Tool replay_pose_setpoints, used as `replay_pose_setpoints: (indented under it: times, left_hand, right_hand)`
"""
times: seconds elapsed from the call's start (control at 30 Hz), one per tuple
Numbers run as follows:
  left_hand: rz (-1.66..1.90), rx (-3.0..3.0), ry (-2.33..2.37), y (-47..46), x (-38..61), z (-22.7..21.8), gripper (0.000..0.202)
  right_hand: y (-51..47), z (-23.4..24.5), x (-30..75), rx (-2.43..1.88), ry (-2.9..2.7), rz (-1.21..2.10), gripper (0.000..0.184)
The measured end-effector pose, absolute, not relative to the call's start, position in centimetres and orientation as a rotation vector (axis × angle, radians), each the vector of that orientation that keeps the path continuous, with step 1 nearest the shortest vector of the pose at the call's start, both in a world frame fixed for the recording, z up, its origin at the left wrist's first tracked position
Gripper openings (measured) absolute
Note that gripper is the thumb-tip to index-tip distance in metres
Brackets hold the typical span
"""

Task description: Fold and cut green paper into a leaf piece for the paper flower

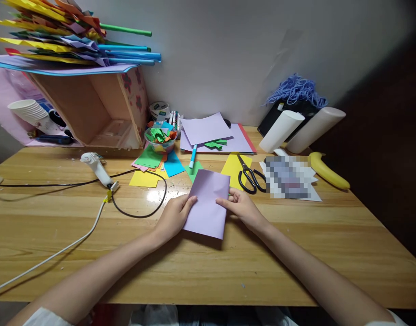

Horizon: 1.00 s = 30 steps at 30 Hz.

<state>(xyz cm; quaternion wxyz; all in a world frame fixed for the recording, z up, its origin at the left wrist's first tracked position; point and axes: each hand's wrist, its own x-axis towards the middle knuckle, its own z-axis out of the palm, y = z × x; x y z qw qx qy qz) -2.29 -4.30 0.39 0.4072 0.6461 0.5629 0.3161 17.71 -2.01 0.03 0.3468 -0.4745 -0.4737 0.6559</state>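
A folded sheet of purple paper (207,206) is held up between both hands, just above the wooden table. My left hand (174,212) grips its left edge, thumb on top and the other fingers hidden underneath. On the opposite edge, my right hand (244,207) pinches the paper, its thumb pressing the front and its fingers curled behind. Black-handled scissors (250,176) lie beyond my right hand, partly on a yellow sheet (230,164). Just past the paper are a blue-and-white marker (193,157) and a green piece of paper (191,171).
A glue gun (96,168) with looping cables stands at left. Behind are a tub of paper scraps (161,138), colored sheets (148,157) and purple sheets (208,128). A wooden box (133,97) carries paper flowers (65,40). White rolls (282,131) and a banana (328,171) sit at right.
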Motion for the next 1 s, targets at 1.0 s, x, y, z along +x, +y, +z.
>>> replay_pose_setpoints:
  times: [1.0]
  left_hand:
    - [0.762, 1.301, 1.288, -4.0, -2.3, 0.5, 0.033]
  right_hand:
    - [-0.9, -0.5, 18.4, -1.238, -1.322, 1.431, 0.033]
